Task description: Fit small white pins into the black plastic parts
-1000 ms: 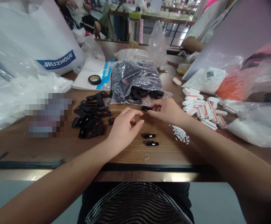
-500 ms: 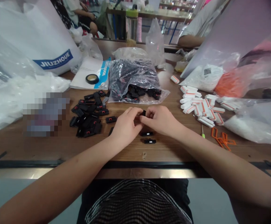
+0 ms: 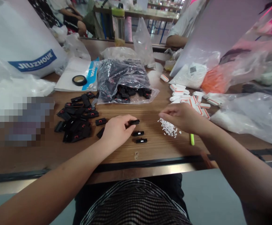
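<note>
One black connector [image 3: 134,122] is pinched by the left hand [image 3: 116,129], just beyond two similar connectors [image 3: 138,133] laid on the worktop [image 3: 158,150]. The right hand [image 3: 181,116], partly curled, is held beside small scattered white pieces [image 3: 168,127]; whether anything is gripped there cannot be told.

Two black pieces [image 3: 138,141] with two white dots [image 3: 142,141] apiece — one tape roll [image 3: 79,84], one green-lidded bottle [image 3: 119,27].

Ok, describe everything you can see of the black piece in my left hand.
The black piece is small, narrow and oblong, plastic-looking. It lies crosswise in the grip of your left hand, which hides its left end, just beyond two similar pieces on the tabletop. Whether it touches the tabletop is unclear; so is finer detail.
</note>
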Available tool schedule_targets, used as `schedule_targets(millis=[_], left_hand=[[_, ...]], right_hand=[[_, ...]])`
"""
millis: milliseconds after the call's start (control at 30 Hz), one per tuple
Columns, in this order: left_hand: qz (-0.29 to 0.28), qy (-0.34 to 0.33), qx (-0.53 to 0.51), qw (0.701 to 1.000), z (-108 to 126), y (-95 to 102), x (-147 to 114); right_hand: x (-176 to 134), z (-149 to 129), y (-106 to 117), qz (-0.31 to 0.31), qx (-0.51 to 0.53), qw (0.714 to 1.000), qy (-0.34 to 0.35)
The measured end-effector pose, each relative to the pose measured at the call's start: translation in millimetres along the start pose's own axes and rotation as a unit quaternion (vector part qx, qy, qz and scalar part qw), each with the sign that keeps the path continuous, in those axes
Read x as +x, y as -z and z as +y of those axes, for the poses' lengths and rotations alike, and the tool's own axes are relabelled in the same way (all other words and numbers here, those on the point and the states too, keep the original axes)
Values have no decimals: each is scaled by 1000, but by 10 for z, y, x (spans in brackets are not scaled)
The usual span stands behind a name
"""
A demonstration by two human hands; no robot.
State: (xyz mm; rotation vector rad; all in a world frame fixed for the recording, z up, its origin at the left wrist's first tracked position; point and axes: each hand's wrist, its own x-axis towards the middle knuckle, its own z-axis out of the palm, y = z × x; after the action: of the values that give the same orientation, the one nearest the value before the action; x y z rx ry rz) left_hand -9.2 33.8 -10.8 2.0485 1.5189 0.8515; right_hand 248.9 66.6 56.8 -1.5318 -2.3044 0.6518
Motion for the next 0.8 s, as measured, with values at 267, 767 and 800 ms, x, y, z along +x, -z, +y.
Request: schedule_targets(millis=[267,767,800], left_hand=[[-36,-10,2,999,33,106,-19],[-68,-38,7,997,55,100,-97],[-69,-42,7,997,58,103,-101]], right_hand=[[-636,685,86,-21,-83,986,-140],[-671,585,-43,20,-126,985,-118],[-665,607,-46,16,-112,984,-134]])
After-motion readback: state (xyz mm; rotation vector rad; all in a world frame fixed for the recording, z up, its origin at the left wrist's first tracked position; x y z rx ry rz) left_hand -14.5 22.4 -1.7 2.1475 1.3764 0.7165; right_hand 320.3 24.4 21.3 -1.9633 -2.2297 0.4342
